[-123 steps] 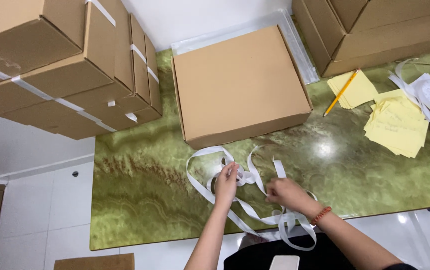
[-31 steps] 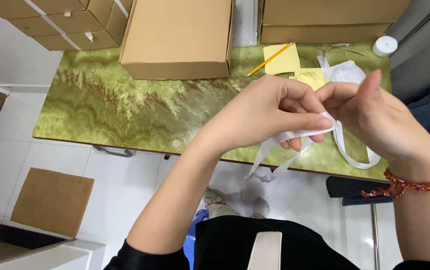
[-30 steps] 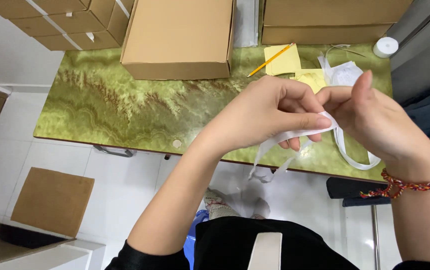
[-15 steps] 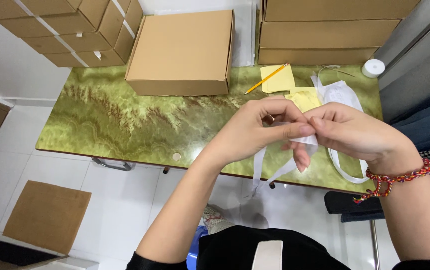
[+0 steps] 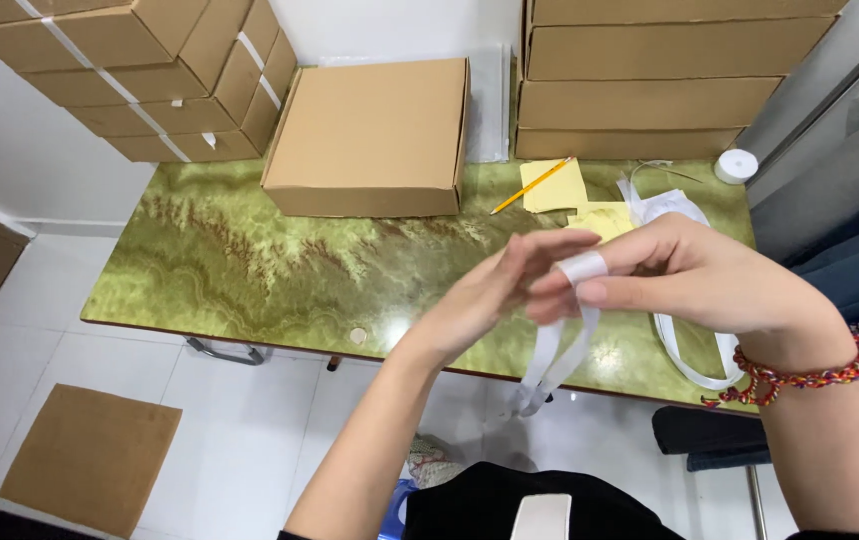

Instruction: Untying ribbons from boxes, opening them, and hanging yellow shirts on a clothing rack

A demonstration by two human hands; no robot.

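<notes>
A white strap (image 5: 560, 345) is being wound round a finger of the right hand (image 5: 710, 285) — looped there, its tails hanging over the table (image 5: 250, 260) edge. The left hand (image 5: 495, 295) is spread, blurred, beside it. Next, the tails likely need pinching.

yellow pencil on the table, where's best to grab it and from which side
Pinch the yellow pencil at mid-shaft, coming straight down from above. It lies flat and diagonal across the yellow paper sheet, with bare space along both long sides for fingers, while boxes crowd the far end.
</notes>
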